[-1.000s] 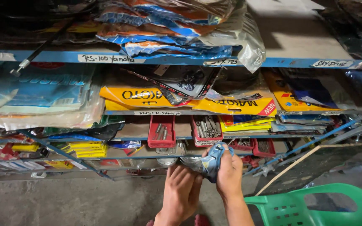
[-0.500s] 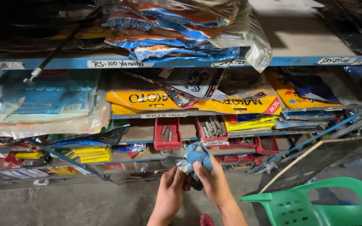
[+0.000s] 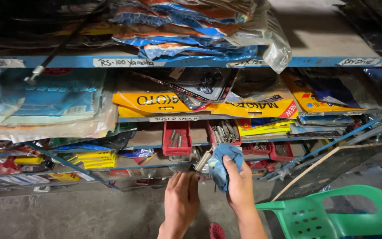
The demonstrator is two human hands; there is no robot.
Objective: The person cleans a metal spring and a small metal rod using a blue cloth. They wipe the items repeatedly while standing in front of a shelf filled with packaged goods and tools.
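My right hand grips a crumpled blue cloth, with its fingers wrapped around the cloth's lower part. A metal spring-like part pokes out on the cloth's left side. My left hand is beside it, palm up with the fingers together, just under the spring; whether it touches the part is unclear. Both hands are raised in front of the low shelves, close to a red bin of metal parts.
Blue metal shelves hold plastic-wrapped packages, yellow packets and more red bins of bolts. A green plastic chair stands at the lower right. A board leans against the shelves. Concrete floor lies below.
Both hands have lifted with the blue cloth towards the shelf. The metal spring now shows at the cloth's left. The view has shifted a little to the right.
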